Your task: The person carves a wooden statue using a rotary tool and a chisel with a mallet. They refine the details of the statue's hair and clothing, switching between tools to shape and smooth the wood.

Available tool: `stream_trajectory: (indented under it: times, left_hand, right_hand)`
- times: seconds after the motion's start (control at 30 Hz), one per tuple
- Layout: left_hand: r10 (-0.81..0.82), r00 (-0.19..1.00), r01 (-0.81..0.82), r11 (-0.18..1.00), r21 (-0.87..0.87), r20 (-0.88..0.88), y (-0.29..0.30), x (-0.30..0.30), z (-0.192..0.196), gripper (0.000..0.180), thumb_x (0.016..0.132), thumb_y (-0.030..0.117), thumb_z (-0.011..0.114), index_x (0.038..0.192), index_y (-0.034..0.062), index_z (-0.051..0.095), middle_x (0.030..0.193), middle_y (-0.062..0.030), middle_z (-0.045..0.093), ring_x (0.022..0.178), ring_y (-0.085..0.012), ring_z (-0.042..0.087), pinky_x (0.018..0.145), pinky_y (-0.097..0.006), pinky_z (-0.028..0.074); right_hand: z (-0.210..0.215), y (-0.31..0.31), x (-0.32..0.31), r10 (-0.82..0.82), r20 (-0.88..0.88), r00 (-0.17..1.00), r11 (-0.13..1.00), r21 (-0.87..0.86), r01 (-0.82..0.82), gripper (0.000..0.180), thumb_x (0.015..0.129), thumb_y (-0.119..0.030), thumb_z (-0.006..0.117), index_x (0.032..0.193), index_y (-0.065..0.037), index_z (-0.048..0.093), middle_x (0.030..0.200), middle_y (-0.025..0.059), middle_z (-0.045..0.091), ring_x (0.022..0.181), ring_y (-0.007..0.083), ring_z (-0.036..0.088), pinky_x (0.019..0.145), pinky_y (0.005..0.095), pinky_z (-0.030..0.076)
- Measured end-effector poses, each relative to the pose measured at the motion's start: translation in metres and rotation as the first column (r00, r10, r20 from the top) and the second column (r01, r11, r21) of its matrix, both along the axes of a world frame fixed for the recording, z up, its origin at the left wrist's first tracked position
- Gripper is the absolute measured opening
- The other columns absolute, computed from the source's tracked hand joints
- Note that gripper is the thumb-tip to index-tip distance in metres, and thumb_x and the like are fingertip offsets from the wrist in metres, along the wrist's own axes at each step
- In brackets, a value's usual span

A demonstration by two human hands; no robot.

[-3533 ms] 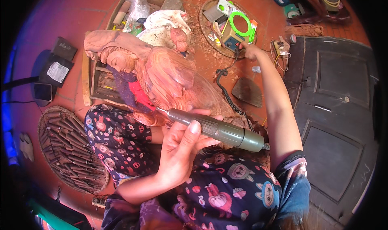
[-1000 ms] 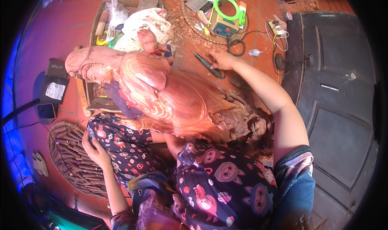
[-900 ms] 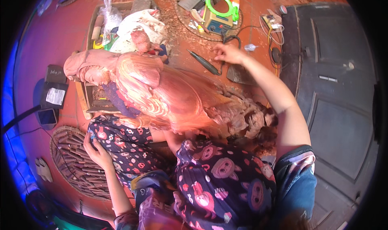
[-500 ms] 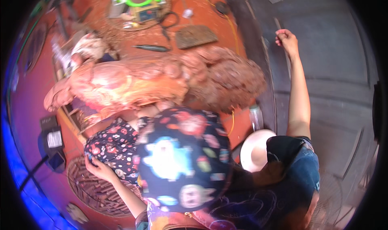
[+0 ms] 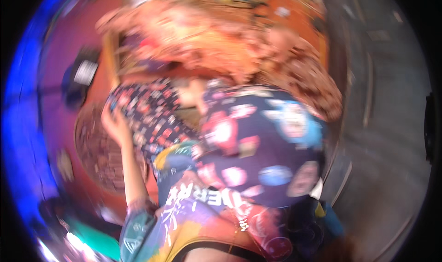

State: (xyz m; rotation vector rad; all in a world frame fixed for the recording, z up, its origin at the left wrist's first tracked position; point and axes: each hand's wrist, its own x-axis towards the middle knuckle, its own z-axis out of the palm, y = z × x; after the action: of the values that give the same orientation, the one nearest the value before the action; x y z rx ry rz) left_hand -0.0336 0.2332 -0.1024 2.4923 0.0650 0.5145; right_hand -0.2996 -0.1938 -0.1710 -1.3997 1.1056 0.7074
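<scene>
My left hand rests on the side of my left knee, on dark patterned trousers. Its fingers look stretched along the cloth; a small blue patch shows beside them, too blurred to name. My raised right knee, in the same cloth, fills the middle. Beyond my legs lies a long carved piece of reddish wood, smooth and figured at the left, rough and brown at the right. My right hand is out of sight.
A round woven-looking mat lies left of my leg on the red tiled floor. Near it stands a black device with a white label. A wooden frame sits by the carving. Dark grey panelling runs along the right.
My view has swung down and left with much blur. My right arm, stretched out at the right before, has left the picture. My left hand stays at the knee.
</scene>
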Motion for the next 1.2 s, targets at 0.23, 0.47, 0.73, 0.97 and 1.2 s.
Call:
stream_trajectory:
  times: [0.23,0.47,0.73,0.97,1.2]
  left_hand:
    - [0.088,0.992,-0.082,0.994,-0.067,0.086,0.023,-0.004,-0.021,0.031,0.086,0.013,0.062,0.115,0.0034,0.059,0.12,-0.0168,0.059,0.116,-0.0323,0.053,0.1,-0.04,0.039]
    - [0.204,0.935,-0.236,0.969,-0.079,-0.291,0.077,0.096,-0.042,0.044,0.082,0.033,0.068,0.113,0.0015,0.062,0.109,-0.0211,0.065,0.106,-0.0345,0.062,0.09,-0.042,0.049]
    - [0.051,0.767,0.036,0.992,0.123,-0.64,0.071,0.162,-0.113,0.063,0.069,0.048,0.074,0.107,-0.002,0.066,0.108,-0.0225,0.066,0.102,-0.0349,0.064,0.089,-0.042,0.051]
    - [-0.217,0.826,-0.125,0.83,-0.544,-0.521,0.098,0.171,-0.136,0.051,0.082,0.047,0.061,0.097,-0.0019,0.067,0.088,-0.0175,0.068,0.079,-0.0265,0.065,0.07,-0.037,0.051]
    - [-0.052,0.968,-0.236,0.137,-0.962,-0.245,0.081,0.079,-0.029,0.04,0.096,0.038,0.047,0.103,0.0013,0.06,0.077,-0.0025,0.059,0.061,-0.0082,0.048,0.055,-0.023,0.038]
  right_hand:
    - [0.02,0.11,0.153,-0.172,-0.033,0.985,0.95,0.257,0.175,0.036,0.086,-0.039,0.062,0.115,-0.018,0.061,0.098,0.0056,0.066,0.077,0.0186,0.061,0.069,0.0355,0.049]
    - [0.041,0.164,0.215,-0.138,-0.006,0.99,0.97,0.203,0.136,0.034,0.089,-0.045,0.055,0.114,-0.023,0.059,0.1,0.0032,0.063,0.083,0.0179,0.058,0.075,0.037,0.045]
    - [0.041,0.174,0.245,-0.093,0.0,0.996,0.995,0.043,0.093,0.032,0.093,-0.052,0.047,0.113,-0.028,0.056,0.103,0.0004,0.06,0.089,0.0172,0.053,0.082,0.0387,0.04]
    - [0.092,0.211,0.247,-0.089,-0.126,0.988,0.982,0.152,0.108,0.038,0.09,-0.055,0.047,0.115,-0.028,0.055,0.107,0.0012,0.062,0.097,0.0216,0.057,0.088,0.0472,0.041]
    - [0.081,0.217,0.24,-0.011,-0.204,0.979,0.966,0.249,0.062,0.042,0.089,-0.057,0.047,0.117,-0.027,0.054,0.11,0.0009,0.064,0.102,0.0243,0.058,0.094,0.0522,0.041]
